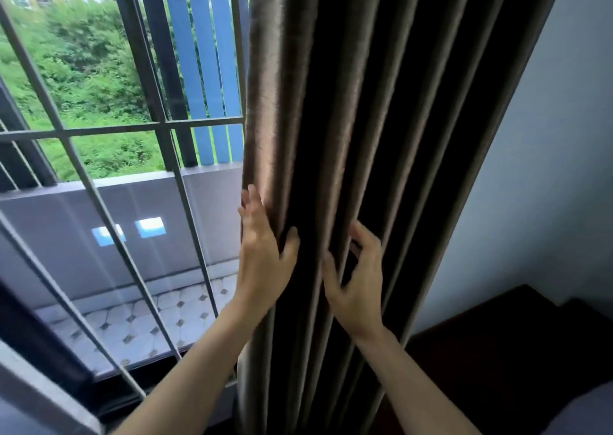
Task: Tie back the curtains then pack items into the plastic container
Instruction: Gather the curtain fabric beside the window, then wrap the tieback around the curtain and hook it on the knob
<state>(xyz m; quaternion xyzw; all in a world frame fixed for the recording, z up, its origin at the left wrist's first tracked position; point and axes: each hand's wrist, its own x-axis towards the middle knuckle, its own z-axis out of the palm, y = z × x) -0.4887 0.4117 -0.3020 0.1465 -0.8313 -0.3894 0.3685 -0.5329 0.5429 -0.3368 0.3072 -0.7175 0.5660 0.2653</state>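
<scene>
A heavy brown curtain (348, 102) hangs in deep vertical folds down the middle of the view, gathered toward the right of the window. My left hand (262, 248) holds the curtain's left edge, fingers behind the outer fold and thumb pressed into the front. My right hand (356, 275) grips a fold a little further right, its fingers curled into the fabric. No tie-back and no plastic container are in view.
A window (109, 129) with grey metal bars fills the left side, looking onto a tiled balcony (139, 321) and greenery. A pale wall (544, 169) stands right of the curtain, with dark wooden furniture (517, 351) below it at the lower right.
</scene>
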